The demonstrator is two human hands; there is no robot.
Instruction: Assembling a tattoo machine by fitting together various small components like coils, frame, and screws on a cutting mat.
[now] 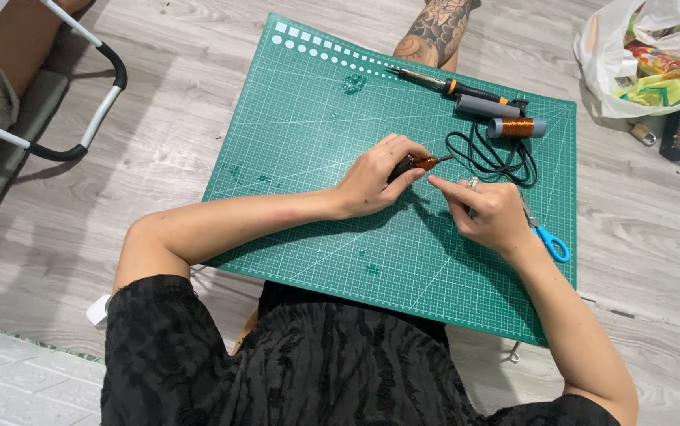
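My left hand (pixel 375 177) grips a small dark rod wrapped in copper wire (pixel 421 162), held just above the green cutting mat (pixel 300 126). My right hand (pixel 486 209), with a ring on one finger, sits close to the right of it with fingers pinched near the rod's tip; whether it holds a thin wire I cannot tell. A spool of copper wire (pixel 517 127) lies on the mat beyond the right hand, next to a grey cylinder (pixel 486 106).
A soldering iron (pixel 442 83) with a black cable (pixel 494 154) lies at the mat's far side. Blue-handled scissors (pixel 549 239) lie by my right wrist. A tattooed leg (pixel 434 31), a plastic bag (pixel 648 51) and a chair frame (pixel 79 102) surround the mat on the wooden floor.
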